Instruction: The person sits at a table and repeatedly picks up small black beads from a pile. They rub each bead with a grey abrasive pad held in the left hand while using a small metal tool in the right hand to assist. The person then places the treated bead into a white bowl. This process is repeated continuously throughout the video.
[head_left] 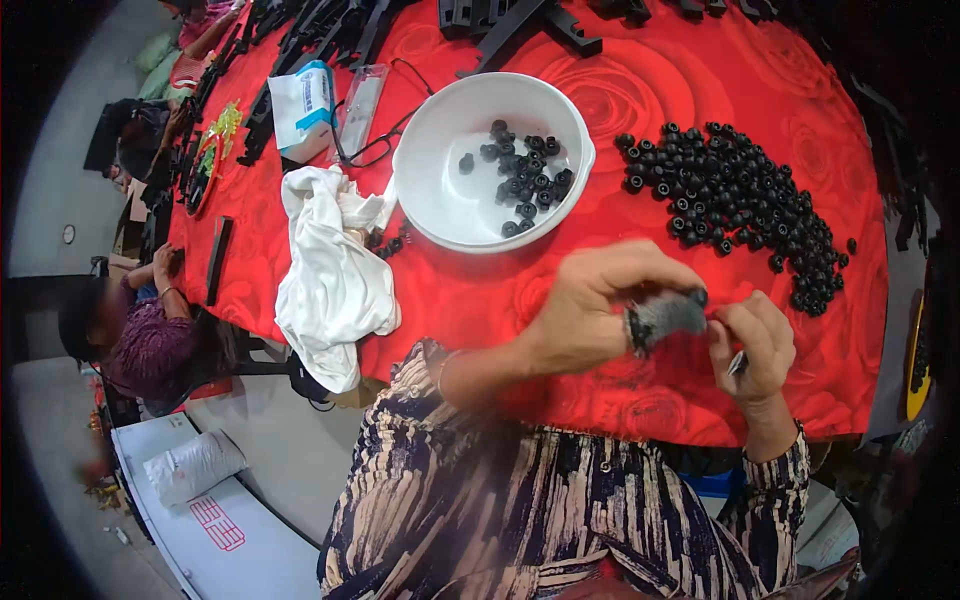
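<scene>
Grey fuzzy pad with a black ring at its end (664, 317) is held with its long axis running roughly left to right, tilted slightly upward to the right, the ringed end pointing toward the left hand. It is pinched in the fingers of the left hand (590, 310), which is closed on it, while the right hand (755, 345) is brought up against its right end, fingers curled around a small thin silvery piece (737, 363) whose exact kind cannot be told. The two hands are held close together above the near edge of the red rose-patterned tablecloth (480, 290). The pad is blurred, so finer detail cannot be made out. Beyond the left hand, a round white plastic bowl (440, 190) is set on the cloth, and a loose cluster of small black ring-shaped parts (525, 170) lies in its right half. To the right of the bowl, a large heap of the same black parts (730, 195) is spread directly on the cloth. Just left of the bowl a crumpled white cloth (330, 270) is draped over the table edge, and a pair of dark-rimmed spectacles (375, 148) lies beside the bowl's far-left rim.
</scene>
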